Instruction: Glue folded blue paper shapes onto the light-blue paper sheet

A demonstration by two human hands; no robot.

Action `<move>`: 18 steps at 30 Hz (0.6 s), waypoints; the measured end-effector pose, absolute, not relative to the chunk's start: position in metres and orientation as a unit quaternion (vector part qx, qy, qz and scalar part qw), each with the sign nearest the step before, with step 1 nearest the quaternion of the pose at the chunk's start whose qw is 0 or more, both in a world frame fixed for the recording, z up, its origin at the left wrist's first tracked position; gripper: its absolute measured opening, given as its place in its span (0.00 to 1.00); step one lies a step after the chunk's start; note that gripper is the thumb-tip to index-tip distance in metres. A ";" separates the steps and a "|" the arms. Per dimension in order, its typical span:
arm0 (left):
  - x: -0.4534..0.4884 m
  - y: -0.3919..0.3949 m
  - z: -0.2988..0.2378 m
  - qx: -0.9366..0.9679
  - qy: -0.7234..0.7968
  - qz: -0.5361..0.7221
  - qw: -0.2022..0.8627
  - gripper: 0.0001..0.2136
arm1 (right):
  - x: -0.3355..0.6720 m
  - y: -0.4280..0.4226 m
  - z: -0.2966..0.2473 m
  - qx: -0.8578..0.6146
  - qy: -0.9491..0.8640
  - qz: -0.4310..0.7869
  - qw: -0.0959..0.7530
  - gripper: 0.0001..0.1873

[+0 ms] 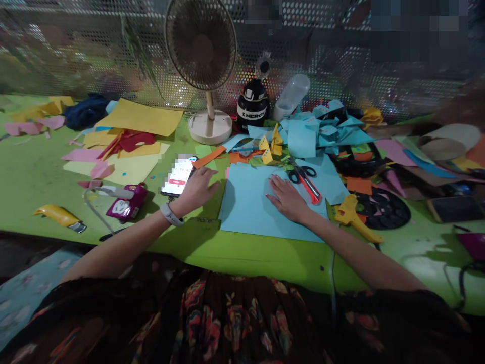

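Observation:
My right hand (288,198) lies flat with fingers spread on a light blue paper sheet (250,207) on the green table (38,172). My left hand (199,186), with a white wristband, rests open on the table beside a lit smartphone (179,176), its fingers reaching toward the left edge of the blue sheet. Red-handled scissors (305,179) lie just right of my right hand, on the blue paper. Neither hand holds anything.
A yellow glue gun (354,216) lies right of the sheet. A standing fan (206,60), a black bottle (252,103), blue paper scraps (322,129), yellow paper sheets (140,117), a yellow cutter (59,216) and a pink device (127,202) crowd the table.

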State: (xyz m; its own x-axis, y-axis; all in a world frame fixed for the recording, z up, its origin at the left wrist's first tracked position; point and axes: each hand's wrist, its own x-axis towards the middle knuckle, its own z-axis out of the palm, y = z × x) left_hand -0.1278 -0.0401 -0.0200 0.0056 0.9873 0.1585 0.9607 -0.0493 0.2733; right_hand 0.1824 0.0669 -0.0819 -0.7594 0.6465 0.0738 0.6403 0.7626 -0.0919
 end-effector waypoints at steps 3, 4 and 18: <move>-0.127 -0.037 -0.019 0.725 0.678 0.116 0.004 0.22 | 0.183 0.067 -0.083 -0.343 -0.938 0.032 0.051 0.36; -0.125 -0.039 -0.022 0.743 0.663 0.098 0.009 0.24 | 0.183 0.067 -0.083 -0.342 -0.938 0.032 0.053 0.36; -0.079 -0.063 -0.033 0.806 0.586 0.074 -0.020 0.40 | 0.170 0.051 -0.067 -0.323 -0.924 0.194 0.066 0.40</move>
